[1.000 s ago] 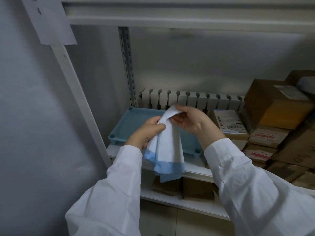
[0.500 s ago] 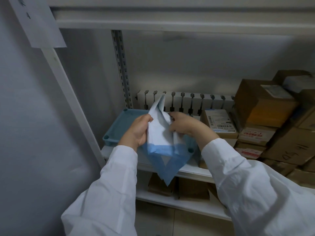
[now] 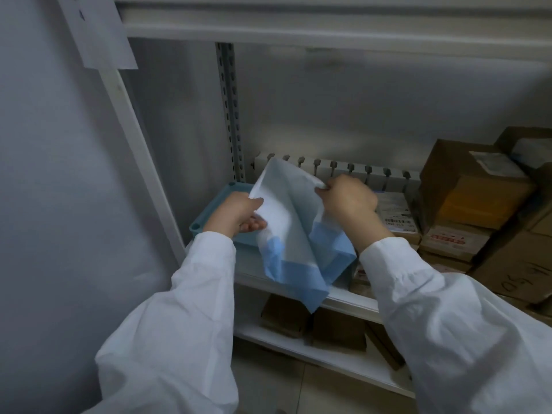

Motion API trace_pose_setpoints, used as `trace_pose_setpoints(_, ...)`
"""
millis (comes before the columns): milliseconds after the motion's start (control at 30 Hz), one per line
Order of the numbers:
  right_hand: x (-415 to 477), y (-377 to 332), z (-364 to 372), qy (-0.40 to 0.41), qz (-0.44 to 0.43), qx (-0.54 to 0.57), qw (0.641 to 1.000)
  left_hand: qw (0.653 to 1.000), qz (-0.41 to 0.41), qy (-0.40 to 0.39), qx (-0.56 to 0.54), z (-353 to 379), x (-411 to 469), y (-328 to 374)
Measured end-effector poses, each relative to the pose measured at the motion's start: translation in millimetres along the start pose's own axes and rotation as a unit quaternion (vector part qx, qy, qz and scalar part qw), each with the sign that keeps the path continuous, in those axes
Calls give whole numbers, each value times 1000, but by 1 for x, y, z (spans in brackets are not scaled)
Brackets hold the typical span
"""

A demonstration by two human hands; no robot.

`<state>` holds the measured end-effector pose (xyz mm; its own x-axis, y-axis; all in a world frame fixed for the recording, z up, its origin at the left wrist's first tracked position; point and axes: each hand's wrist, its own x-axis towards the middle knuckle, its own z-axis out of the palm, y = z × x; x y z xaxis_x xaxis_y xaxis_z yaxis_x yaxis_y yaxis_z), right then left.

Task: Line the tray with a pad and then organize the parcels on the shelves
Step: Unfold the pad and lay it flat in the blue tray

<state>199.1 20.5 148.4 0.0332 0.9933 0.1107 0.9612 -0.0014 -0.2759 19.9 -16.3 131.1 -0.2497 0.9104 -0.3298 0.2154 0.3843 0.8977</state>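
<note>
A white pad with a blue border (image 3: 294, 222) hangs partly unfolded in front of the shelf. My left hand (image 3: 236, 215) grips its left edge and my right hand (image 3: 346, 201) pinches its upper right corner, the two hands apart. Behind the pad a light blue tray (image 3: 206, 216) sits on the left end of the middle shelf, mostly hidden. Brown cardboard parcels (image 3: 475, 186) are stacked on the right of the same shelf, with a white-labelled box (image 3: 394, 213) beside my right hand.
A white radiator (image 3: 373, 174) runs along the wall behind the shelf. A perforated metal upright (image 3: 230, 115) and a slanted white post (image 3: 140, 150) frame the left side. More brown boxes (image 3: 310, 321) sit on the lower shelf. A paper sheet (image 3: 98, 31) hangs top left.
My hands have pulled apart and the folded pad has opened wider, showing more white face and blue border. The view has shifted slightly left.
</note>
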Motion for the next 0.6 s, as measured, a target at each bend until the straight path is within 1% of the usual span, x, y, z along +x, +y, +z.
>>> trace_pose_setpoints(33,1,0,0,-2,4,14,1000,998,-3,-3,-61,-1,1,-1)
trace_pose_setpoints(67,3,-1,1,-11,5,49,999,996,4,-3,-93,-1,2,-2)
trace_pose_setpoints(167,7,-4,6,-33,-9,216,976,990,77,26,-113,-1,7,2)
trace_pose_setpoints(233,11,-8,7,-8,-32,288,957,982,137,49,-116,-2,17,4)
trace_pose_setpoints(333,19,-17,5,47,-70,361,929,970,220,84,-58,-10,34,10)
trace_pose_setpoints(500,43,-31,8,135,-76,419,895,952,293,79,-23,-22,60,35)
trace_pose_setpoints(533,46,-33,8,144,-73,426,890,950,302,82,-4,-24,67,38)
trace_pose_setpoints(600,54,-35,12,159,-61,416,893,937,330,102,43,-26,87,39)
